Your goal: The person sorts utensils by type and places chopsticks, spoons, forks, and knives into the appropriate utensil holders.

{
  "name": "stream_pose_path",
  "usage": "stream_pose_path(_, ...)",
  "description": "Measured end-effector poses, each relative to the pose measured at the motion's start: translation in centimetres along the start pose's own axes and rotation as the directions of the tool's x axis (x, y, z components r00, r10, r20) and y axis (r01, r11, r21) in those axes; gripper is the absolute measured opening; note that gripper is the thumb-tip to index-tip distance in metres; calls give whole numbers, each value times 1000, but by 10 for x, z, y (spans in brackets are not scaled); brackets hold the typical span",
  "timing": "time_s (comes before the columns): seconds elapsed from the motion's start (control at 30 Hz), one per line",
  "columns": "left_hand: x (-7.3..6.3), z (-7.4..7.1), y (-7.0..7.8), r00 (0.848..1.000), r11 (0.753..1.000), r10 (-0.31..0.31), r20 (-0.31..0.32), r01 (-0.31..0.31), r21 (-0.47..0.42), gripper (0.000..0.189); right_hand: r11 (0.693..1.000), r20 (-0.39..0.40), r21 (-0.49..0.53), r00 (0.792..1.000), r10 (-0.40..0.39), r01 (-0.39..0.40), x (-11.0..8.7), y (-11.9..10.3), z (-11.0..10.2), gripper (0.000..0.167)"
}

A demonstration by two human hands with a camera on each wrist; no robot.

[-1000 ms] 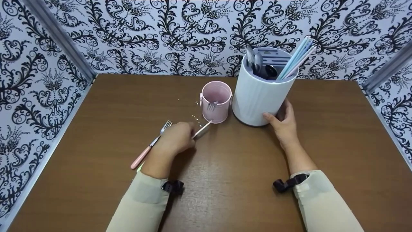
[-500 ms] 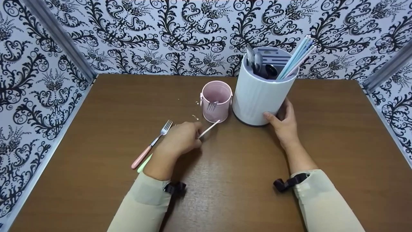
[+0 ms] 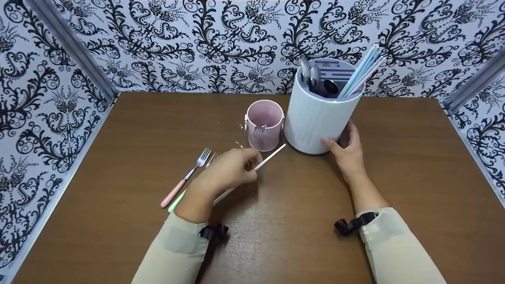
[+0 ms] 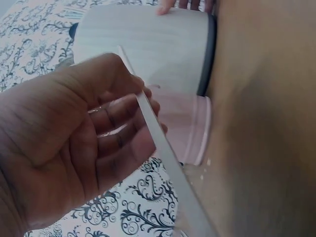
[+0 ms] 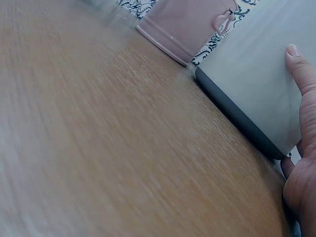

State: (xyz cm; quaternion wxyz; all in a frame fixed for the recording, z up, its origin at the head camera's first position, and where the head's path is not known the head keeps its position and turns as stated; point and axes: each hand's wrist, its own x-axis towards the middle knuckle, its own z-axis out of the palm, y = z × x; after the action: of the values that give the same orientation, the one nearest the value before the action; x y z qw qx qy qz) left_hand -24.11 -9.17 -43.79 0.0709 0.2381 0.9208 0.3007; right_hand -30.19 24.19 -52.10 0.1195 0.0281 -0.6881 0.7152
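My left hand (image 3: 232, 167) pinches a slim white chopstick (image 3: 272, 156) between thumb and fingers, low over the table. In the left wrist view the chopstick (image 4: 160, 138) runs slantwise across the fingertips. Right of it stands a white utensil holder (image 3: 315, 122). My right hand (image 3: 351, 154) grips that holder's lower right side, thumb in front and the other fingers mostly hidden behind. Left of the holder is a small pink bucket (image 3: 264, 139); fork tines (image 3: 259, 130) show at its front rim. A pink-handled fork (image 3: 173, 193) and a green-handled fork (image 3: 176, 202) lie beside my left forearm.
Blue and pink chopsticks (image 3: 363, 77), metal spoons (image 3: 305, 70) and a black utensil (image 3: 330, 86) stand in the holder. Small white crumbs (image 3: 239, 144) lie left of the bucket. Patterned wall panels (image 3: 165, 47) border the wooden table (image 3: 292, 221) at the back and sides.
My left hand has moved right, carrying the chopstick, whose tip now points past the bucket toward the holder's base. More of the green-handled fork shows. The right hand stays on the holder.
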Motion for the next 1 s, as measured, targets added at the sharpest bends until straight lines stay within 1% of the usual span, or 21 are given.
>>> stream_pose_path(0.07, 0, -2, 5, 1000, 997, 29, -5, -29, -65, 19, 1000, 1, 9, 1000, -5, 5, 1, 0, 0, 89)
stream_pose_path(0.13, 0, -3, 11, 998, 990, 60, -14, -61, -131, 21, 1000, 2, 7, 1000, -3, 3, 1, 0, 0, 88)
stream_pose_path(0.23, 0, -5, 21, 995, 968, 96, -23, -98, -232, 21, 1000, -1, -1, 1000, 5, -5, 1, 0, 0, 89)
stream_pose_path(0.33, 2, -7, 32, 992, 932, 121, -35, -125, -339, 20, 1000, -8, -17, 1000, 19, -19, 1, -1, -1, 91)
stream_pose_path(0.43, 5, -10, 41, 987, 889, 149, -66, -162, -428, 18, 999, -11, -25, 1000, 27, -27, 1, -1, -1, 92)
stream_pose_path(0.57, 10, -17, 52, 973, 837, 176, -149, -228, -498, 16, 999, -14, -35, 1000, 25, -25, 1, -1, -1, 91)
stream_pose_path(0.67, 16, -21, 61, 959, 797, 166, -230, -268, -541, 16, 999, -14, -47, 1000, 28, -29, 1, -1, -2, 92)
stream_pose_path(0.73, 21, -24, 67, 944, 762, 151, -293, -300, -575, 17, 998, -12, -55, 999, 32, -33, 1, -1, -2, 93)
stream_pose_path(0.8, 26, -27, 72, 920, 718, 136, -368, -348, -603, 18, 998, -7, -53, 999, 34, -35, 1, -1, -2, 94)
stream_pose_path(0.87, 30, -30, 78, 889, 661, 116, -443, -402, -633, 20, 998, -6, -53, 999, 34, -34, 1, -2, -2, 94)
stream_pose_path(1.0, 40, -37, 91, 815, 540, 57, -576, -511, -669, 23, 1000, -1, -19, 1000, 22, -22, 0, -1, -1, 91)
